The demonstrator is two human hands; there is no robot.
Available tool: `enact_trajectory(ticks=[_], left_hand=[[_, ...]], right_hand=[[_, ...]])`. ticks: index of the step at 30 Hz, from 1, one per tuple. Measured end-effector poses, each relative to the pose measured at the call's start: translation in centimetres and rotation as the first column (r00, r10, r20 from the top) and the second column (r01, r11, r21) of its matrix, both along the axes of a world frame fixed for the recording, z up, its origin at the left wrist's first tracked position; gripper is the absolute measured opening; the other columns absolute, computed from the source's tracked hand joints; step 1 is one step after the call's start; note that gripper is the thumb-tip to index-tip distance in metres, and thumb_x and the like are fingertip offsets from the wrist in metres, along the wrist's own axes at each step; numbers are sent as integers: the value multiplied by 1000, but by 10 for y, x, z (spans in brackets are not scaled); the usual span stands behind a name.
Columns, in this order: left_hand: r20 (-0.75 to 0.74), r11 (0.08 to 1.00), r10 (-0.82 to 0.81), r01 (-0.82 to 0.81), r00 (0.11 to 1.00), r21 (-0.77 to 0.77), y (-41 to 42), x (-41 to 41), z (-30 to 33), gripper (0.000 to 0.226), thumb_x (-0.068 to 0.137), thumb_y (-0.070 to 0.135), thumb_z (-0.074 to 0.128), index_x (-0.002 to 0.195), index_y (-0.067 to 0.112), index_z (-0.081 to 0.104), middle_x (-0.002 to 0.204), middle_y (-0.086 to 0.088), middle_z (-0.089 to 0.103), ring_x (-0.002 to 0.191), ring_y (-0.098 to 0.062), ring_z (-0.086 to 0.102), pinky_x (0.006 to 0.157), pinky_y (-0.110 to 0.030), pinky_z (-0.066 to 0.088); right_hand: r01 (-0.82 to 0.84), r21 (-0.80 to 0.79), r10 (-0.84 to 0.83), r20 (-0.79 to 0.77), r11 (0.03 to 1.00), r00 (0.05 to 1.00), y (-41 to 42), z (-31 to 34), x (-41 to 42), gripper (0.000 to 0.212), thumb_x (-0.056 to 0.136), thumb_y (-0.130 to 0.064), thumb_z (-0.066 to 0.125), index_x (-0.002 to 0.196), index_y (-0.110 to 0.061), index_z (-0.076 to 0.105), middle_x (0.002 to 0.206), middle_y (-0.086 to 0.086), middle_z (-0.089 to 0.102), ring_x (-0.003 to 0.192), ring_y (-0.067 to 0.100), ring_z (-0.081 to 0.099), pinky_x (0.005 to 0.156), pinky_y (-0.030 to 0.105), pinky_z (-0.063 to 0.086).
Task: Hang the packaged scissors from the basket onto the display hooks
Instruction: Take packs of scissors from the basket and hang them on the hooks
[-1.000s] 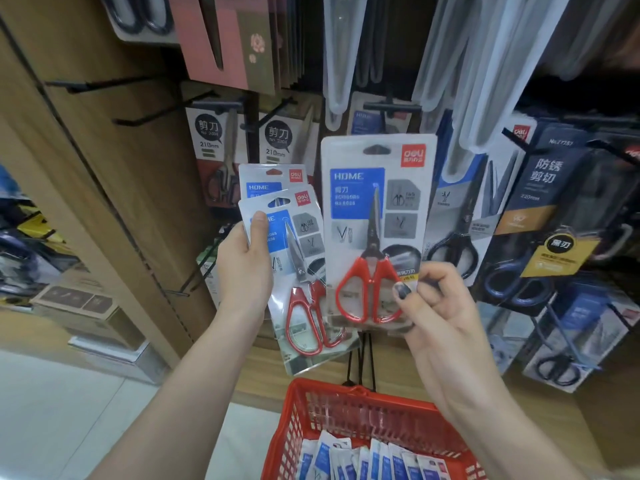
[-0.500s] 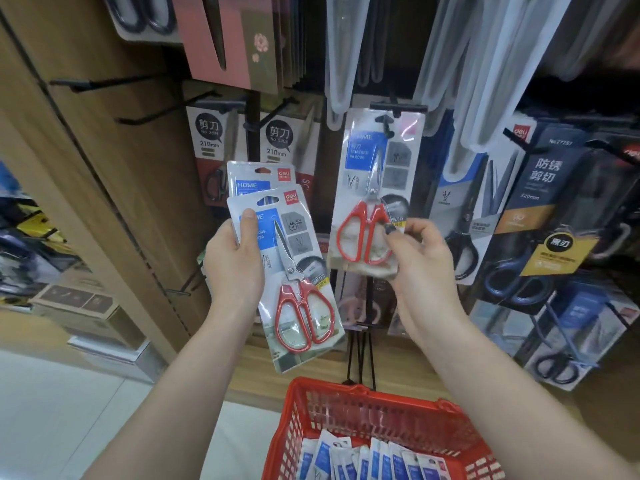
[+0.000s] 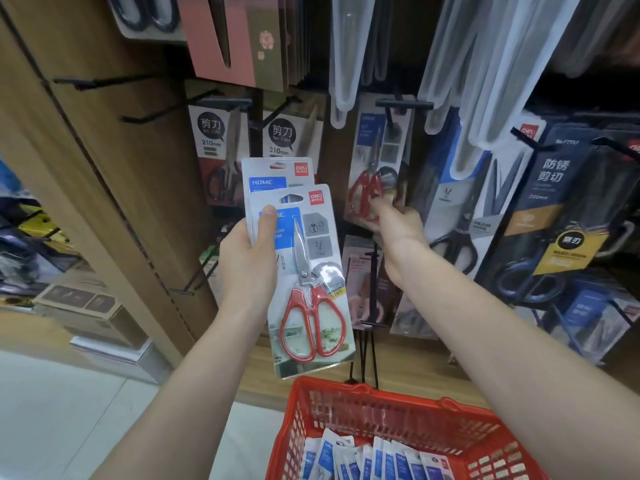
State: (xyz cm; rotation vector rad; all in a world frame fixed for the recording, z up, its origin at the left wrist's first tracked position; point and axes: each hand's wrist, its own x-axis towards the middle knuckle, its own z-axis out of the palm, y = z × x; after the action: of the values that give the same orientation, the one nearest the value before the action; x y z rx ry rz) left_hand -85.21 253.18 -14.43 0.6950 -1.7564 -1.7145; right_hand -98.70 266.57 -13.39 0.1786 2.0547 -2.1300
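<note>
Two packs of red-handled scissors sit stacked in my left hand, thumb pressed across the front card and fingers curled behind; the front pack stands roughly upright, tilted a little to the right, with the rear pack's top edge showing above and to the left of it. My right hand reaches up to a third pack that hangs from a black display hook, and I see my fingertips pinching its lower edge just beside the red handles, so that hand is closed on the pack. The hook passes through the top of the card. Below, the red basket holds a row of further packs standing on edge, white and blue. To the left of the hung pack, two brown-carded packs marked 210mm hang on their own hooks. To the right hang black-handled scissors in dark blue packaging. Several bare hooks jut from the wooden panel on the left. Clear plastic sleeves hang from the row above.
</note>
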Motion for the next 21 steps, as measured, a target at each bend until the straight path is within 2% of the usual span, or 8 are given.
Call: enact_trajectory(ticks=[2, 4, 8, 10, 12, 14, 18, 21], left_hand=[[-5, 1000, -12, 12, 1000, 12, 1, 0, 0, 33, 98, 62, 58, 113, 36, 69, 105, 12, 81, 93, -15, 80, 88, -57, 63], [-12, 999, -20, 20, 1000, 27, 3, -1, 1, 28, 101, 59, 57, 112, 36, 69, 106, 11, 81, 94, -16, 80, 89, -57, 63], [-8, 998, -22, 23, 1000, 57, 5, -3, 2, 27, 100, 55, 60, 114, 33, 66, 110, 10, 80, 95, -15, 80, 89, -56, 64], [-20, 997, -18, 19, 1000, 80, 5, -4, 2, 25, 100, 53, 61, 113, 33, 67, 109, 10, 81, 95, -15, 80, 89, -56, 64], [-39, 994, -15, 19, 999, 109, 6, -4, 1, 25, 101, 50, 63, 115, 30, 69, 109, 8, 81, 96, -17, 80, 89, -56, 64], [-50, 993, -19, 25, 999, 115, 9, -4, -1, 23, 102, 48, 64, 115, 29, 71, 108, 7, 82, 95, -18, 80, 88, -56, 64], [-64, 996, -17, 23, 998, 88, 11, -6, -1, 29, 104, 50, 59, 113, 25, 71, 105, 9, 82, 93, -13, 80, 84, -47, 65], [-76, 1000, -3, 4, 997, 26, 13, -4, 2, 33, 108, 50, 51, 105, 23, 69, 102, 8, 81, 93, -10, 79, 80, -41, 61]], right_hand=[[-6, 105, 4, 17, 994, 1000, 6, -5, 10, 65, 93, -44, 68, 145, -13, 44, 136, 11, 62, 124, 31, 61, 111, 49, 47], [-66, 120, 63, 33, 991, 997, 14, -9, 27, 65, 96, -49, 65, 147, -16, 43, 140, 9, 60, 128, 29, 59, 114, 49, 45], [-378, -27, 379, 80, 925, 922, 30, -10, 73, 43, 97, -54, 64, 122, -19, 61, 108, 4, 78, 99, 23, 76, 90, 38, 63], [-472, 112, 473, 18, 875, 881, 36, -17, 90, 38, 91, -50, 73, 116, -23, 64, 103, 2, 79, 96, 21, 77, 90, 42, 62], [-485, 190, 498, -26, 853, 867, 38, -24, 99, 30, 88, -32, 82, 111, -20, 66, 102, 5, 78, 92, 23, 77, 86, 43, 63], [-497, 146, 508, -44, 855, 860, 41, -29, 101, 22, 89, -16, 81, 107, -16, 68, 99, 8, 78, 89, 24, 78, 79, 39, 65], [-498, 57, 501, -98, 865, 860, 55, -34, 100, 16, 95, -10, 74, 109, -14, 68, 99, 6, 80, 88, 24, 79, 69, 31, 63], [-483, 7, 478, -155, 876, 865, 66, -38, 103, 13, 97, -13, 72, 103, -24, 68, 100, 9, 80, 90, 29, 79, 71, 38, 64]])
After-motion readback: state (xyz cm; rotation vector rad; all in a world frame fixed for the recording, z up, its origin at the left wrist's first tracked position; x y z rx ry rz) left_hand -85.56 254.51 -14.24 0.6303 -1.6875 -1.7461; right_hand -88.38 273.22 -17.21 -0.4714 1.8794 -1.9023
